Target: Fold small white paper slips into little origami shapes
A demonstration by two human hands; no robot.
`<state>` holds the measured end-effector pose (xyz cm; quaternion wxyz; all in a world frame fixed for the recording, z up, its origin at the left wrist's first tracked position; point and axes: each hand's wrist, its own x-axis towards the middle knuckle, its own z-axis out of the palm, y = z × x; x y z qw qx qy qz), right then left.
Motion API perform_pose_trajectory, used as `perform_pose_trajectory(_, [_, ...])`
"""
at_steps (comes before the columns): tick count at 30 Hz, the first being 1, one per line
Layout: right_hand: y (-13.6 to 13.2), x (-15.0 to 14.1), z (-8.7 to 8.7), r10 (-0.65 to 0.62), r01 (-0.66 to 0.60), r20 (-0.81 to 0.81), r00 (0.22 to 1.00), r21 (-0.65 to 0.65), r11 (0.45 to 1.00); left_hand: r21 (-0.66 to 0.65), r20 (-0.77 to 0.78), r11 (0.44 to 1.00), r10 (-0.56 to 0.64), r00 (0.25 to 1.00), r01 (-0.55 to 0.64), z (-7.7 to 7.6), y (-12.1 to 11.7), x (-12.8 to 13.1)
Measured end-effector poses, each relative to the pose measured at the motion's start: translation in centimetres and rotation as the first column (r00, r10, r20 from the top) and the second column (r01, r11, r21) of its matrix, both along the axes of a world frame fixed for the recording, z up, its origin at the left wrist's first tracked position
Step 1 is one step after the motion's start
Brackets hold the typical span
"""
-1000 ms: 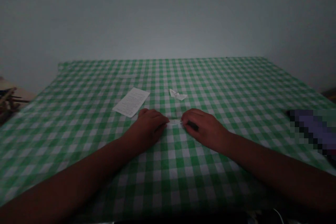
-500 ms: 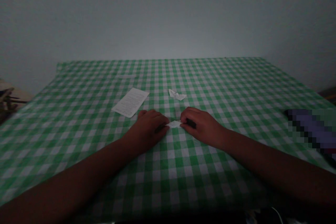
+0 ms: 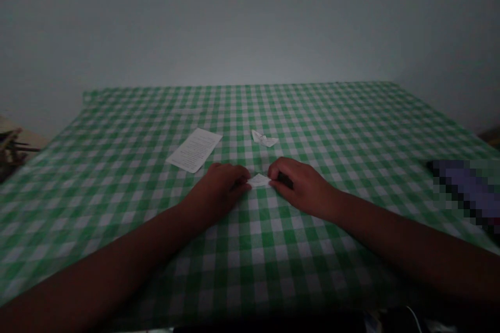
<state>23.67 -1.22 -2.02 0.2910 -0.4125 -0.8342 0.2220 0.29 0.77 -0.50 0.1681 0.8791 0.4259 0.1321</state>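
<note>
The small folded paper between the hands shows more of its white surface than a second ago, and it lies flat on the cloth as a pointed shape. Going left to right, a bundle of wooden sticks sits well off beyond the left hand, past the table's edge. The left hand lies curled, its fingertips at the paper's left end. Ahead of that hand lies a printed sheet, and ahead of the paper a crumpled paper scrap. The right hand is also curled, its fingers at the paper's right end, beside a dark patch I cannot make out. I cannot tell whether either hand grips the paper. Far beyond the right hand, a blurred purple object rests on the green checked tablecloth.
</note>
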Motion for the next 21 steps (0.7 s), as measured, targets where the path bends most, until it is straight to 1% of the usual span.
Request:
perform_pose_trajectory(3, [-0.09,-0.14,0.03,0.008,-0.008,-0.011,1.0,0.022,1.0,-0.001,0.008,1.0,0.018,1.0,-0.018,0.21,-0.01,0.04])
perform_pose_trajectory(8, [-0.15,-0.17,0.28,-0.009,0.009,-0.03,1.0,0.011,1.0,0.005,0.031,1.0,0.026,0.999,-0.026,0.38,-0.19,-0.03])
perform_pose_trajectory(15, [-0.16,-0.06,0.16,0.022,-0.021,-0.037,0.999,0.026,0.999,0.012,0.047,1.0,0.024,0.999,-0.024,0.81,-0.5,0.09])
perform_pose_trajectory(19, [-0.13,-0.08,0.06,0.017,-0.015,-0.042,0.999,0.034,0.999,0.02,0.028,1.0,0.02,0.999,-0.021,0.64,-0.29,0.11])
perform_pose_trajectory(21, [-0.1,-0.08,-0.02,0.017,-0.015,-0.04,0.999,0.064,0.998,0.018,0.009,1.0,0.016,1.0,-0.016,0.52,-0.13,0.02])
